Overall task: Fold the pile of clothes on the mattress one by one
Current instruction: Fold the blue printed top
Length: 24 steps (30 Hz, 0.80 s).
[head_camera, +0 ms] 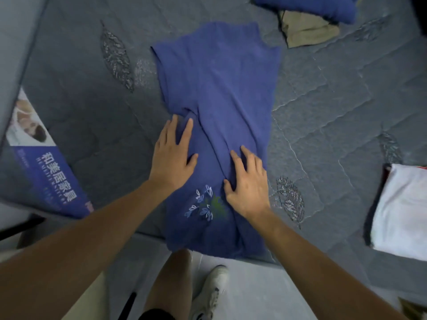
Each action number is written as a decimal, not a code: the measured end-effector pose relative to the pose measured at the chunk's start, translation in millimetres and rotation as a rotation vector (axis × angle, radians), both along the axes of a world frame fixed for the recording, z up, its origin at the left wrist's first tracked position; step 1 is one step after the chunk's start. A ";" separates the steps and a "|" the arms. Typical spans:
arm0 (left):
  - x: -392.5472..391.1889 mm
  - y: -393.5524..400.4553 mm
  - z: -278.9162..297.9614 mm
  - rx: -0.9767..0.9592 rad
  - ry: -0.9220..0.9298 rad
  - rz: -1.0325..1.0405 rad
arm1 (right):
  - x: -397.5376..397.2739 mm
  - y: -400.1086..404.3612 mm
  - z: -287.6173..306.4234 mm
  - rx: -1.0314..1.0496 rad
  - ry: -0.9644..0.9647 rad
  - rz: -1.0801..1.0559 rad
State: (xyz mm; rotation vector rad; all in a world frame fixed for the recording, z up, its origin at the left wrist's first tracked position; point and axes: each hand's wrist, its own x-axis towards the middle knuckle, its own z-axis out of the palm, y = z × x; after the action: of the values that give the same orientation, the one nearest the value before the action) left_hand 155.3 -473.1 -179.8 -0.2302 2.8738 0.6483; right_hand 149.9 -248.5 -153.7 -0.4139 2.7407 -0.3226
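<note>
L hand [172, 155]: flat on the blue shirt [217, 93], palm down, fingers straight and spread; fingertips at the shirt's left edge by a bunched crease. Not gripping, just pressing.
R hand [248, 181]: also palm down on the shirt, fingers spread w/ a slight bend, tips resting on a long diagonal fold ridge. Nothing pinched as far as visible; thumb lies on the cloth next to the print.
Forearms: both bare, coming in from the bottom corners, converging on the shirt's near half.
Blue shirt: lies lengthwise away from the person on the mattress [335, 93], near hem draped over the mattress's near edge. Sides look folded in, so shape is a narrow strip; far end squarish. Creases run from centre toward the R hand.
Print [205, 205]: white/pale-blue leaf sprigs w/ a green patch, on the near part of the shirt, between the two wrists, just beside the R hand.
Mattress: grey quilted, stitched leaf motifs; surface looks glossy, maybe plastic-wrapped, cannot tell.
Label [49, 167]: blue/white printed card w/ white characters, on the mattress's left side, well apart from the shirt.
Far right top: blue garment [312, 5] overlapping a beige garment [309, 31], both near the shirt's far corner, not touching it.
Right edge: white folded cloth [404, 211], red trim at its top, well apart from the shirt.
Below: person's bare leg and a white shoe [211, 294] on pale floor.
</note>
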 end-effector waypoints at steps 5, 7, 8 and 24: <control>89.2 30.5 7.5 0.142 0.030 0.317 | 63.3 35.3 2.7 0.052 -0.003 -0.115; 113.1 38.0 7.8 0.241 0.030 0.455 | 81.9 46.9 7.3 0.025 -0.072 -0.207; 123.1 40.6 8.6 0.321 0.029 0.532 | 89.6 52.0 10.1 0.024 -0.100 -0.241; 222.5 74.6 37.4 0.202 0.148 0.463 | 168.6 68.3 15.3 -0.484 -0.090 -0.344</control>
State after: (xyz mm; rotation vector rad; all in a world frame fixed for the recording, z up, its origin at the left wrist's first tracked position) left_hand 377.8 -398.5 -142.4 -0.8644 2.8771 1.0676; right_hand 318.5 -180.2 -138.4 -0.0358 2.6166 -1.0751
